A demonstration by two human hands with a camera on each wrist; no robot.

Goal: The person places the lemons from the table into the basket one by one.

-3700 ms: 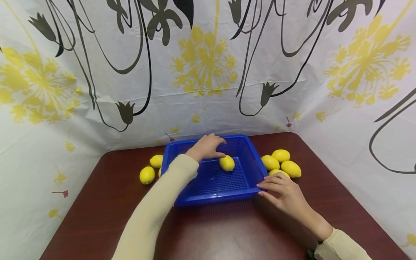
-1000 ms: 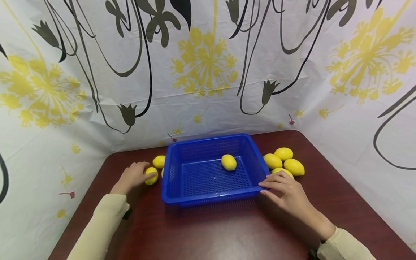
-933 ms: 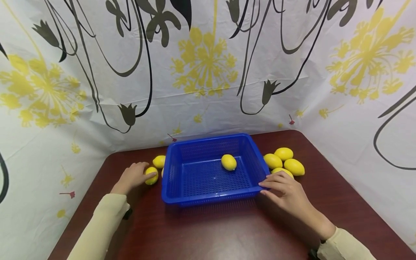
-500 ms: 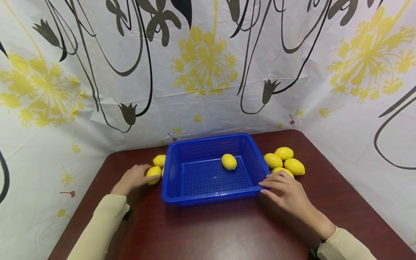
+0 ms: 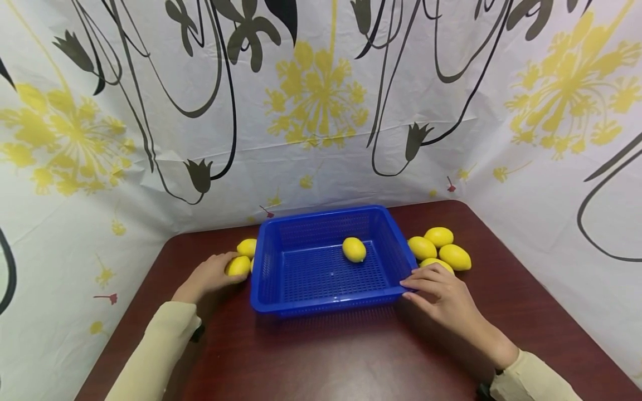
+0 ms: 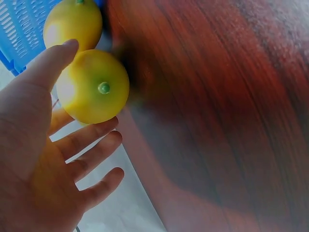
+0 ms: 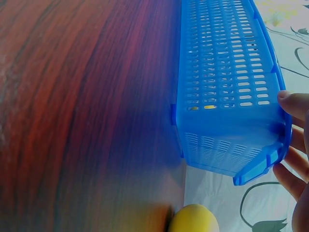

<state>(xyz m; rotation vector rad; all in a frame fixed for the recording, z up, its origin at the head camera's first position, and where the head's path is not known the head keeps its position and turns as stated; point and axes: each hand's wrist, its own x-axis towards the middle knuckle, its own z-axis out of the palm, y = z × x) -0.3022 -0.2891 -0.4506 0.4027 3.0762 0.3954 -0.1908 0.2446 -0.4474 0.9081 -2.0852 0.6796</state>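
Observation:
My left hand (image 5: 208,277) has its thumb and fingers around a yellow lemon (image 5: 238,266) to the left of the blue plastic basket (image 5: 326,305). In the left wrist view the thumb lies on one side of that lemon (image 6: 94,87) and the spread fingers on the other; a second lemon (image 6: 75,21) touches it, by the basket. My right hand (image 5: 441,295) pinches the basket's near right corner, thumb and fingers on either side of the rim (image 7: 282,152). One lemon (image 5: 354,249) lies on the basket floor, right of its middle.
Another lemon (image 5: 247,248) lies behind the left hand, and a further one is mostly hidden by the basket wall. Several lemons (image 5: 455,257) cluster right of the basket. Behind the dark red table (image 5: 321,362) hangs a flower-patterned cloth (image 5: 311,178).
My left hand has come back from above the lemon in the basket to the left-hand lemons. Its lemon has shifted slightly right and turned. My right hand has stayed on the corner.

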